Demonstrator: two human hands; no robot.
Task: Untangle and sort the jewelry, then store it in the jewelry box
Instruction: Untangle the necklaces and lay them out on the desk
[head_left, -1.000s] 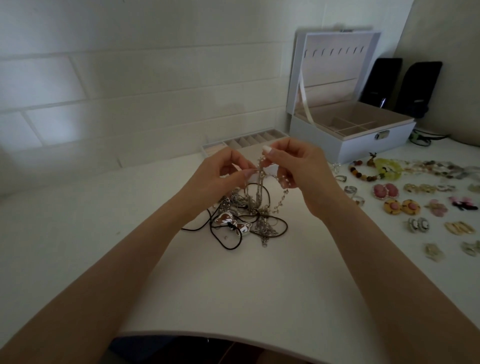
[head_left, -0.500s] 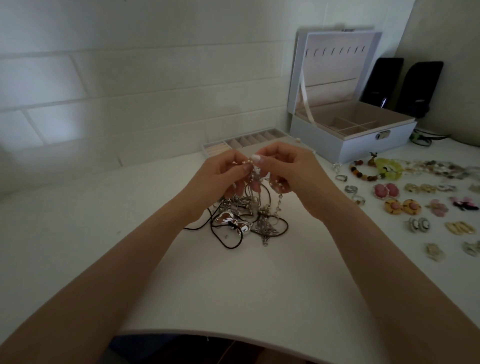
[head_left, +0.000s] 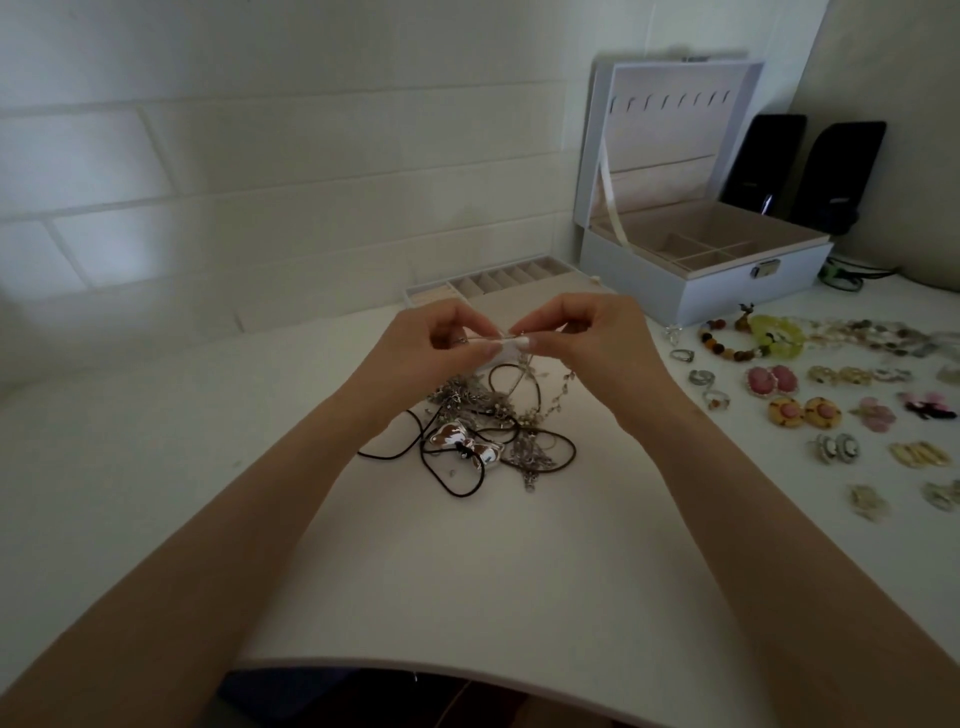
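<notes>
Jewelry about halfway dealt with, as a judgement: sorting largely done, untangling under way, storing not begun.

Upper centre of the frame, behind the hands: loose slotted tray (head_left: 498, 280) on the bench (head_left: 467, 571), nothing visible in its slots.

Centre: left hand (head_left: 415, 353) and right hand (head_left: 597, 343) raised close together, fingertips nearly meeting, each pinching a thin silver chain (head_left: 525, 366) between thumb and finger. Chain trailing down into the tangle (head_left: 483, 410) on the bench just below the hands. Mixed up in it: more chains, a black cord (head_left: 452, 486) and a bow pendant (head_left: 465, 442). Not yet undone; probably the longest part left.

Upper right: jewelry box (head_left: 727, 283) open, lid upright, hooks inside the lid carrying nothing. Visible compartments holding nothing; nearest ones hidden behind the front wall.

Right side, on the bench: rings (head_left: 701, 376) nearest the hands, beaded bracelets (head_left: 727, 340) in front of the box, earrings (head_left: 800, 410) laid out in pairs toward the right edge. All grouped by kind and lying apart, none in the box.
</notes>
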